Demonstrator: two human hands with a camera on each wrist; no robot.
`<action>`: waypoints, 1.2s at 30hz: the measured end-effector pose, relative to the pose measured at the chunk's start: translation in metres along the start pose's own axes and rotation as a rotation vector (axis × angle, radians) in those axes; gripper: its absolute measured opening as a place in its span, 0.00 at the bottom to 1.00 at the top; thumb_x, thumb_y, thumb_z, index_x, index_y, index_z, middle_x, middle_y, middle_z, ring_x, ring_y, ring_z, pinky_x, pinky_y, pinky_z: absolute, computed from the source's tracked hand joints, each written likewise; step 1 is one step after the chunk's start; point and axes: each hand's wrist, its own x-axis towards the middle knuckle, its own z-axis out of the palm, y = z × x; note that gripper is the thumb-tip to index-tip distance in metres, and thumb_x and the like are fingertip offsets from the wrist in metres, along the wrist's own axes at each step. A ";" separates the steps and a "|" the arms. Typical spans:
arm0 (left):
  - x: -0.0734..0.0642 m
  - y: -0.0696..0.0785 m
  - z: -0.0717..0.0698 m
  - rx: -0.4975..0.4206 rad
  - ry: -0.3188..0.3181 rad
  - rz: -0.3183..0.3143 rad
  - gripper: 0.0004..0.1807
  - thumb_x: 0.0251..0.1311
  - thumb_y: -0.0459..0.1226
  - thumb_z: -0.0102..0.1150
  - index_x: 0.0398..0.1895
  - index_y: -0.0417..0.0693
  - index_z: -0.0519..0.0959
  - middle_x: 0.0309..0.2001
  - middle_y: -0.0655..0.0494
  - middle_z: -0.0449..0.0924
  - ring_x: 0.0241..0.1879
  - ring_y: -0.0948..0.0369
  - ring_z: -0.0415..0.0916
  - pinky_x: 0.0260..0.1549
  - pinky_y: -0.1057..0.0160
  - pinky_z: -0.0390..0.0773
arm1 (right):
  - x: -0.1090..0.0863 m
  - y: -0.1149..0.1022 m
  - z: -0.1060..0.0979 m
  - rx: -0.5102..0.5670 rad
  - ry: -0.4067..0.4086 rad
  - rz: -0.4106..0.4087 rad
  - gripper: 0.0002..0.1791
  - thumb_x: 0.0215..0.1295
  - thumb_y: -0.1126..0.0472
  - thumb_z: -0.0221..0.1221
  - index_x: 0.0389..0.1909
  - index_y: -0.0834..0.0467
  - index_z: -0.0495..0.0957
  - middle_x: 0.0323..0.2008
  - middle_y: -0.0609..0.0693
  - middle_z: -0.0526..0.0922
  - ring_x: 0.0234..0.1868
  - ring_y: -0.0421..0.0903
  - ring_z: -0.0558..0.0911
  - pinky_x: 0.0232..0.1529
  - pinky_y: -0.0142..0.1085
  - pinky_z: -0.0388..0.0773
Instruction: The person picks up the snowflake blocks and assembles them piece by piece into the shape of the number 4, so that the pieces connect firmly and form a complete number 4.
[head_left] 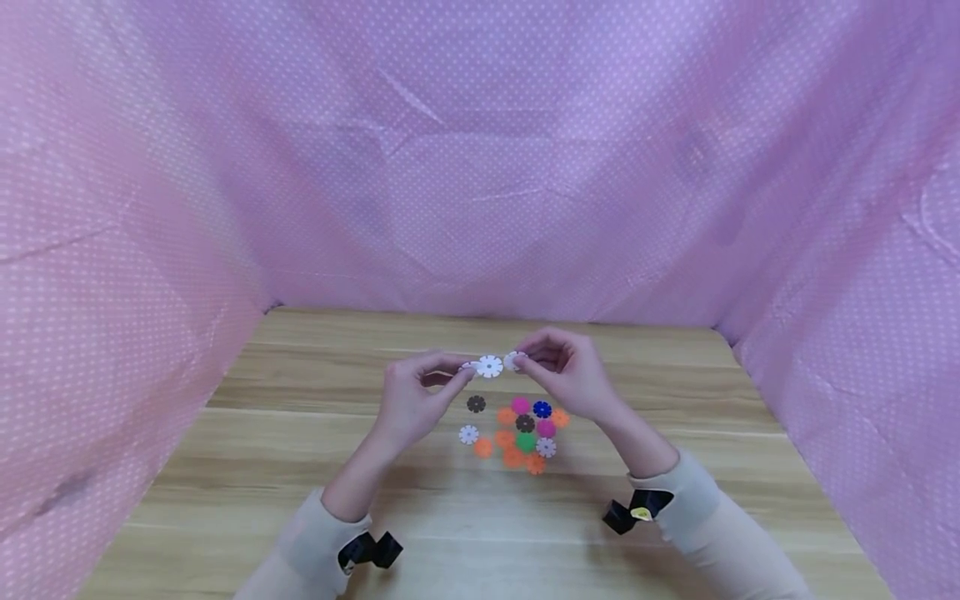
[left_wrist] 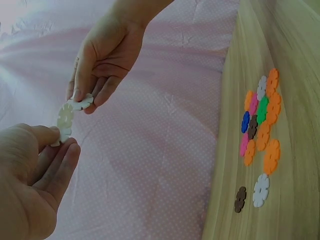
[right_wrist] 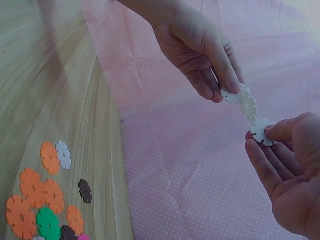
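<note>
Three white slotted flower discs (head_left: 484, 363), outer two pinched by left hand (head_left: 414, 396) and right hand (head_left: 576, 379) midway between the table's (head_left: 480, 542) side edges, could slip if misaligned.

The three notched discs (head_left: 490, 367) in mid-air were plain white. On the tabletop (head_left: 300, 450), pale tan wood grain streaked with darker brown bands, the green disc (head_left: 526, 442) and the blue disc (head_left: 542, 409) were single in their colours; the brown discs (head_left: 476, 404), the pink discs (head_left: 546, 428) and the loose white discs (head_left: 468, 434) came in pairs, and the orange discs (head_left: 513, 456) outnumbered every other colour. The cloth (head_left: 480, 225) was pink shading to lilac, covered in small white dots. The sleeves (head_left: 723, 533) were cream and the wrist cameras (head_left: 387, 550) black
</note>
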 end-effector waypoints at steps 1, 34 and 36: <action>0.000 0.000 0.000 -0.001 0.000 -0.001 0.06 0.62 0.30 0.75 0.41 0.41 0.91 0.40 0.47 0.93 0.39 0.54 0.92 0.43 0.67 0.93 | 0.000 0.000 0.000 -0.002 -0.003 -0.005 0.06 0.67 0.76 0.67 0.43 0.70 0.83 0.39 0.66 0.88 0.37 0.50 0.92 0.41 0.36 0.95; -0.004 0.005 0.003 -0.007 0.007 0.051 0.05 0.61 0.27 0.74 0.40 0.36 0.90 0.37 0.44 0.93 0.35 0.54 0.92 0.40 0.63 0.95 | -0.004 -0.007 0.001 -0.040 -0.044 -0.087 0.06 0.63 0.79 0.68 0.37 0.68 0.86 0.36 0.64 0.91 0.36 0.38 0.92 0.38 0.41 0.95; -0.004 0.005 0.003 -0.006 0.005 0.055 0.05 0.61 0.27 0.74 0.40 0.36 0.90 0.37 0.44 0.93 0.35 0.54 0.92 0.40 0.62 0.95 | -0.004 -0.007 0.000 -0.045 -0.051 -0.093 0.06 0.63 0.78 0.68 0.37 0.67 0.86 0.36 0.63 0.91 0.37 0.40 0.92 0.38 0.41 0.95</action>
